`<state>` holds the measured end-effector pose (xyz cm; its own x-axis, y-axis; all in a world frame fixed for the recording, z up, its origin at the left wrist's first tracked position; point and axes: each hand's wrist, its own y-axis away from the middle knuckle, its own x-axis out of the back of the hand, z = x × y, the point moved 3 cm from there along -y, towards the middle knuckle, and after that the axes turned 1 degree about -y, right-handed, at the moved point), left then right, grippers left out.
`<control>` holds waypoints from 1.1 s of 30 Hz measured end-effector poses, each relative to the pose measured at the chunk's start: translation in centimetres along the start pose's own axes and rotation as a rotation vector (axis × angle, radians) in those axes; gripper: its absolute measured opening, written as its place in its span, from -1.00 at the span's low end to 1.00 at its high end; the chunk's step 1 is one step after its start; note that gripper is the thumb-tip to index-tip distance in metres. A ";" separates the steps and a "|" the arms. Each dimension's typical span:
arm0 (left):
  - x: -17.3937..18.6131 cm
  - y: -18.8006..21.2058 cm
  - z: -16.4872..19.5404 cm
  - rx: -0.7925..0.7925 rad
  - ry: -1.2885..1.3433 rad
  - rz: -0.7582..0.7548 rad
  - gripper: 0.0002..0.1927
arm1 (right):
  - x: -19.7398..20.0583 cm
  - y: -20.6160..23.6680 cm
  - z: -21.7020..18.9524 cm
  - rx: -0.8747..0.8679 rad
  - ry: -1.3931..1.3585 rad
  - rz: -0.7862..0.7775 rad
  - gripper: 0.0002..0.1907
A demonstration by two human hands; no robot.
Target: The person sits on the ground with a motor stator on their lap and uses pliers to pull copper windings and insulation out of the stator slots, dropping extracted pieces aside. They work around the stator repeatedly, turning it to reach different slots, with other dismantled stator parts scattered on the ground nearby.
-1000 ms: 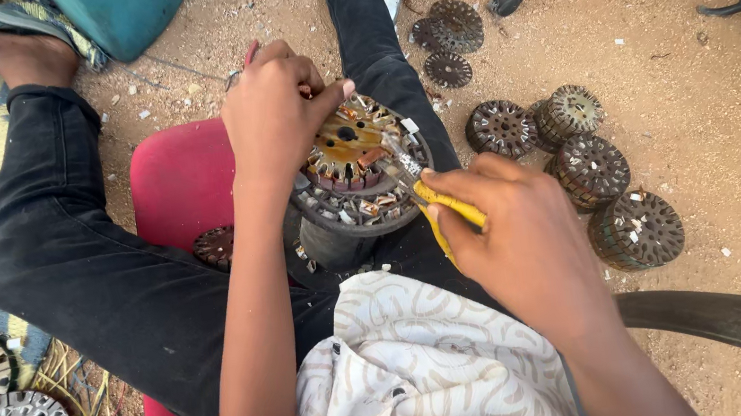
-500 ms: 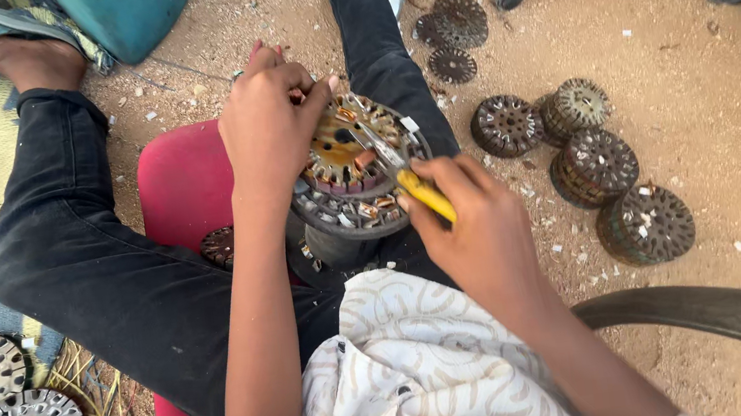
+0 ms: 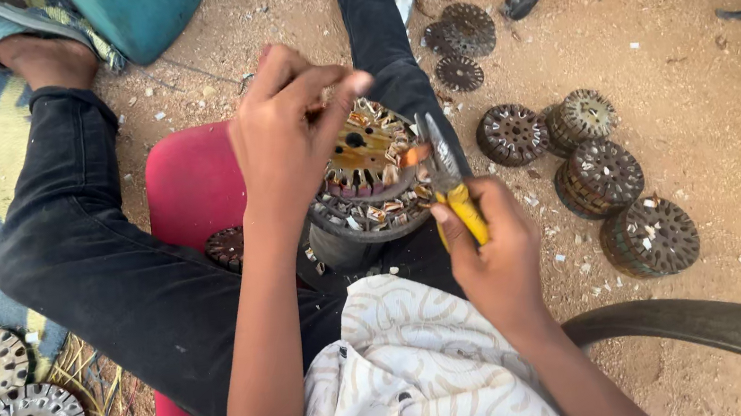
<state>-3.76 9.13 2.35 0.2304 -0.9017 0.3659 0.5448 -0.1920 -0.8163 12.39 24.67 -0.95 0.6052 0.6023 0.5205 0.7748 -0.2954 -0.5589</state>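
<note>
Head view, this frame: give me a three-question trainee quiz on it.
1. True or false: the right hand holds yellow-handled pliers.
2. The left hand rests on: A) the round motor stator B) the red stool C) the dark curved bar
3. Where do the other loose stators lie?

Key: 1 true. 2 A. 3 on the sandy ground, on the right-hand side.

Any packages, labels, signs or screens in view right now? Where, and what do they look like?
None: no package, label, sign or screen shows.
The left hand rests on a round slotted metal motor core.
The right hand holds yellow-handled pliers at its rim.
</note>
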 end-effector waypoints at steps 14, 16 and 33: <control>-0.9 1.0 4.0 0.206 0.598 -0.243 -0.64 | 0.8 -0.5 1.6 -0.377 -0.745 -0.114 -0.83; -1.3 1.2 4.4 0.163 0.725 -0.298 -0.65 | 1.3 -0.4 1.4 -0.361 -0.636 -0.135 -0.82; -1.1 2.7 -3.8 0.845 1.839 0.342 -0.45 | 5.0 -2.6 8.8 -0.624 -0.249 -0.392 -0.73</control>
<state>-5.61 8.15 -1.96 -0.2343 -0.2062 -0.9501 0.9482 -0.2642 -0.1765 11.74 34.94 -2.56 0.2643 0.8761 0.4033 0.9279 -0.3449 0.1413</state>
